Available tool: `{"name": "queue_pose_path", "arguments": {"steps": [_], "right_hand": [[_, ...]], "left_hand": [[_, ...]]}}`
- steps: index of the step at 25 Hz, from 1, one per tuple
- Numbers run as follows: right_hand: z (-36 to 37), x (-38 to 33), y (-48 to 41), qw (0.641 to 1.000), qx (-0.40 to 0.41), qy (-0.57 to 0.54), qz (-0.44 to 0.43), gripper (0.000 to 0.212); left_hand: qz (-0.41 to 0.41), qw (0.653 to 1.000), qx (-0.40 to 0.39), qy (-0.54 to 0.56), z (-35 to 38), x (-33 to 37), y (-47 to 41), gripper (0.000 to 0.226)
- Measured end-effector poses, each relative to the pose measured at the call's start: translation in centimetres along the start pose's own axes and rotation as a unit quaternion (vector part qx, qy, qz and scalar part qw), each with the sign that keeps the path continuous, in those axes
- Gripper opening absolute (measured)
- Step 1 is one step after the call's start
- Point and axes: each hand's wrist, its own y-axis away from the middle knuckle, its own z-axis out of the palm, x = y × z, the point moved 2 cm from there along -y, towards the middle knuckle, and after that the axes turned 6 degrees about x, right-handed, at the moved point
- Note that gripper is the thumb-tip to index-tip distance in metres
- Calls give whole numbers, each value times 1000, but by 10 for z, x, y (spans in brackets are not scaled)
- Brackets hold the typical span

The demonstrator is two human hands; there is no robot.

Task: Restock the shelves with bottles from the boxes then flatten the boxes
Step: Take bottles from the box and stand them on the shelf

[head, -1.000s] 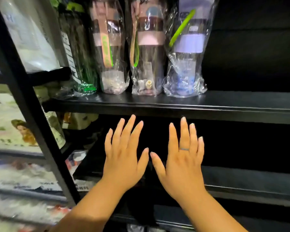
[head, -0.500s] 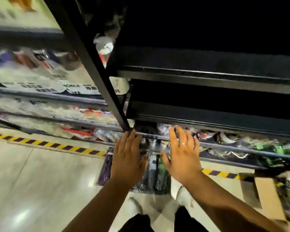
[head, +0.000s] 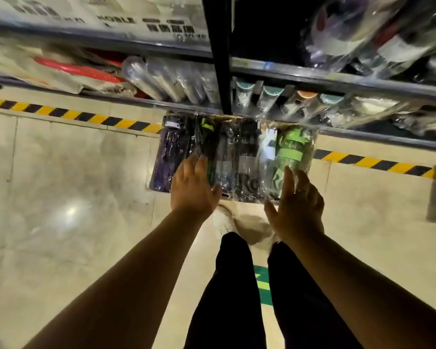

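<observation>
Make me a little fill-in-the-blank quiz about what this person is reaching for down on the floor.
1. Both hands, the left hand and the right hand, are open and hold ____.
2. The wrapped bottle farthest to the person's left in the box on the floor is ____ in colour.
3. The green bottle lies nearest the person's ____ hand.
4. The striped tape on the floor is black and ____.

Missing words: nothing; purple; right; yellow
</observation>
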Motion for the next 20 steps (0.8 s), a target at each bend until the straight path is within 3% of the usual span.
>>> {"name": "queue_pose_path", "arguments": {"steps": [7,15,17,20], "right_hand": [[127,6,-39,999,-32,-38,14,92],[186,-24,-79,992,-23,-113,46,103],[189,-30,-90,986,-29,-142,79,110],[189,-29,-111,977,-35,-167,126,121]], "left_hand": [[-220,974,57,14,86,-129,-56,81],[-230,973,1,10,112,-170,-81,119],[-252,965,-21,71,112,-182,-79,125],[-276,922,9,273,108,-182,-61,123]]}}
